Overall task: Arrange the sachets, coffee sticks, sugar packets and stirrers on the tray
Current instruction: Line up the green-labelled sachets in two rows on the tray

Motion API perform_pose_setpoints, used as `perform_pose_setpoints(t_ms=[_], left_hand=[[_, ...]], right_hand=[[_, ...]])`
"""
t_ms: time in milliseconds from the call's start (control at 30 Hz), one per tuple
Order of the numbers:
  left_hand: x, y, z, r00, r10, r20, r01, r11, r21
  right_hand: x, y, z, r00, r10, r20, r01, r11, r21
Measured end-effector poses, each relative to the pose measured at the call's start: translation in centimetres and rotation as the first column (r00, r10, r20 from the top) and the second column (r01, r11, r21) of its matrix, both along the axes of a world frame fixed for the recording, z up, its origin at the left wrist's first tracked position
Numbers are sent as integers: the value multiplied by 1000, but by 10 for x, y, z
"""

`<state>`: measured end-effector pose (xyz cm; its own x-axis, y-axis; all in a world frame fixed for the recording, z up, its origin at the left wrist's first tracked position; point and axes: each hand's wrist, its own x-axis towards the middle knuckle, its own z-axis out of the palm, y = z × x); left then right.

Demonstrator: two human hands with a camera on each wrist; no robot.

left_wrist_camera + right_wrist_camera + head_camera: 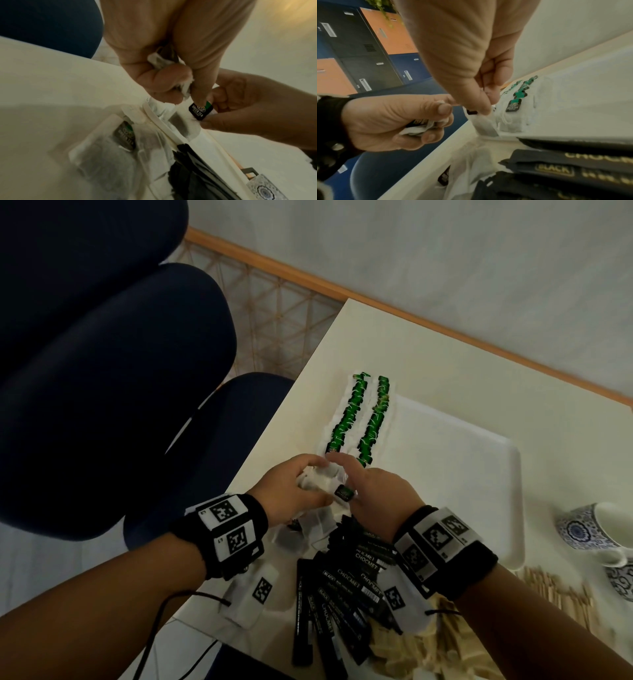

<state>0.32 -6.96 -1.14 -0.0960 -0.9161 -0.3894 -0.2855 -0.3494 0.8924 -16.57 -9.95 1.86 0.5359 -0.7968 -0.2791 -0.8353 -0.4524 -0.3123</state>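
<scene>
My left hand [308, 474] grips a crumpled bunch of white tea sachets [157, 59] just off the tray's near left corner. My right hand [349, 477] pinches a single sachet [485, 125] with a black-and-green tag [200, 111], right beside the left hand's fingertips. Two rows of green-tagged sachets [356, 419] lie along the left side of the white tray [462, 460]. Several more loose sachets [111, 155] lie on the table under my left wrist. Black coffee sticks [342, 594] are fanned out below my hands. Wooden stirrers [555, 594] are heaped at the lower right.
A blue-patterned cup [589, 529] stands to the right of the tray, with a second one partly seen below it. Dark blue chairs [102, 371] stand left of the table, whose edge [274, 419] runs close to my left hand.
</scene>
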Motion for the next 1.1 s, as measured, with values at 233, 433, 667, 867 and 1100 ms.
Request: perform_pose_setpoints(t_ms=[233, 433, 667, 867, 1100], left_hand=[[-2, 0, -4, 979, -119, 166, 116, 993, 25], [1, -1, -6, 997, -47, 63, 45, 999, 25], [9, -8, -9, 997, 75, -17, -73, 992, 106], [18, -15, -6, 970, 193, -146, -166, 969, 181], [30, -22, -11, 949, 274, -157, -254, 957, 137]], right_hand=[[4, 1, -1, 994, -18, 104, 7, 995, 102], [-2, -2, 1, 924, -236, 302, 170, 959, 229], [-10, -15, -3, 896, -277, 347, 241, 960, 145], [-12, -21, -9, 927, -280, 251, 248, 957, 152], [4, -34, -21, 915, -307, 264, 263, 946, 187]])
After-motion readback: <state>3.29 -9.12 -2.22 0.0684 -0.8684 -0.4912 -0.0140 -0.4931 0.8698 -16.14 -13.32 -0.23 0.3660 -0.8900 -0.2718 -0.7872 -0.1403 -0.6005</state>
